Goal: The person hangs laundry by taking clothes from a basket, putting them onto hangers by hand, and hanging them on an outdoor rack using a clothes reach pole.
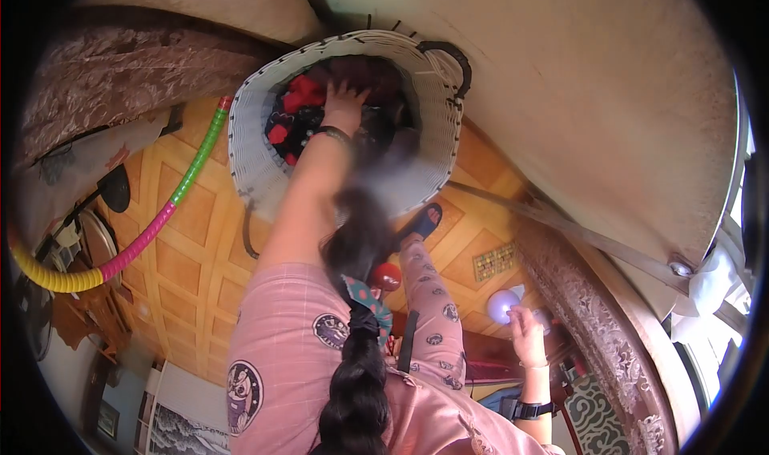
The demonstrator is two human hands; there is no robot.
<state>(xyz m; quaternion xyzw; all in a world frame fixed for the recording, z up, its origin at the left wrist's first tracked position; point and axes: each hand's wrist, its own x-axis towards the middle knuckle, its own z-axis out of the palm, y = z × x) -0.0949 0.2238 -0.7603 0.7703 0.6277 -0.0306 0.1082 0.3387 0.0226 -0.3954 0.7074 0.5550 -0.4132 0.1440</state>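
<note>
Two hands [345, 110] — cloth [303, 94] beneath one.

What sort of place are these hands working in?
Most likely a room in a home: there's a woven basket with cloth in it, a multicoloured hoop, and a slipper on one foot.

The floor [180, 279] is orange-brown with a lighter lattice pattern. A white woven basket [247, 146] stands at its far edge. Near the basket, a dark slipper [431, 219] rests on it; toward the right edge lies a small yellow, dark-patterned piece [494, 261]. Whether the multicolored hoop [198, 163] touches the floor is unclear.
</note>
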